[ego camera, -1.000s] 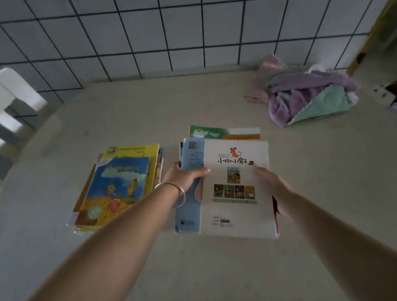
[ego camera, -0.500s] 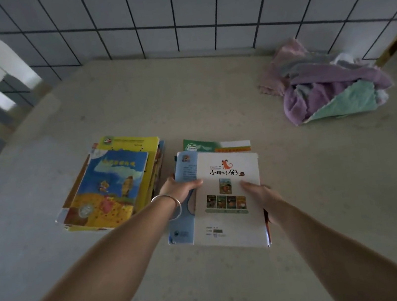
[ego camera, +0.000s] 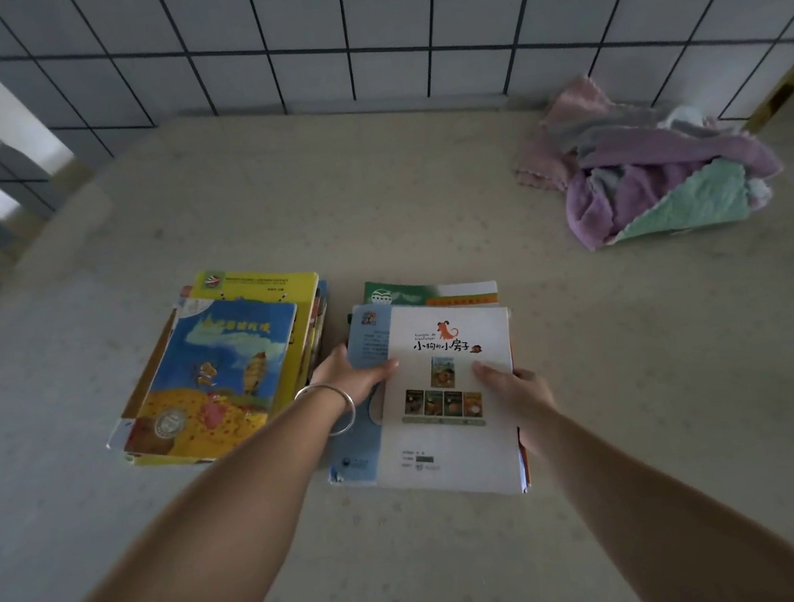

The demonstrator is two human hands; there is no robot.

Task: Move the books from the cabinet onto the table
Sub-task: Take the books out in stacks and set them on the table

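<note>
The white book tops a stack on the table, long axis 12 to 6. The left hand clamps its 9 o'clock edge, the right hand its 3 o'clock edge, thumbs on top. Since earlier, both grips are unchanged; the stack looks set down beside the blue pile.

Home room, as I see it: tiled wall, table bearing children's books, crumpled cloths.
</note>
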